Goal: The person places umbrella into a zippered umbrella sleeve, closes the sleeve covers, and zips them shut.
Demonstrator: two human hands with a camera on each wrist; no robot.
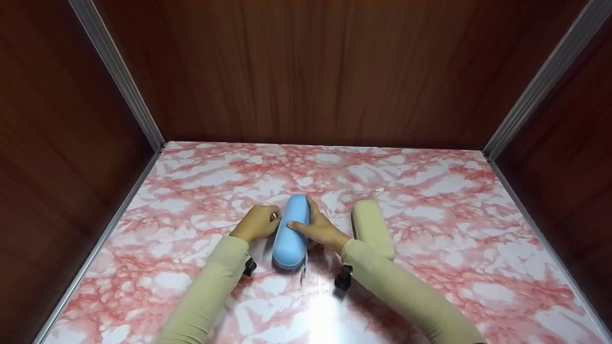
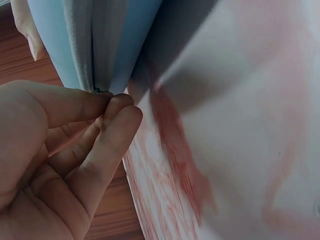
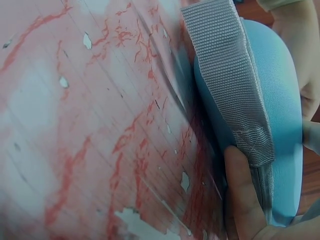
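Observation:
A light-blue zippered case (image 1: 291, 234), long with rounded ends, lies on the table between both hands. On its left side my left hand (image 1: 261, 222) pinches the zipper pull, which is mostly hidden by thumb and fingertips. The left wrist view shows those fingertips (image 2: 117, 106) at the zipper seam (image 2: 93, 55). From the right, my right hand (image 1: 325, 229) grips the case, its thumb over the top and its fingers along the side. A grey woven strap (image 3: 225, 75) runs along that side in the right wrist view, with a fingertip just below it.
A beige case (image 1: 373, 227) of similar long shape lies to the right, close to the right forearm. The table (image 1: 191, 267) has a red and white marbled top. Dark wooden panels (image 1: 306, 71) stand at the back and both sides, with metal strips in the corners.

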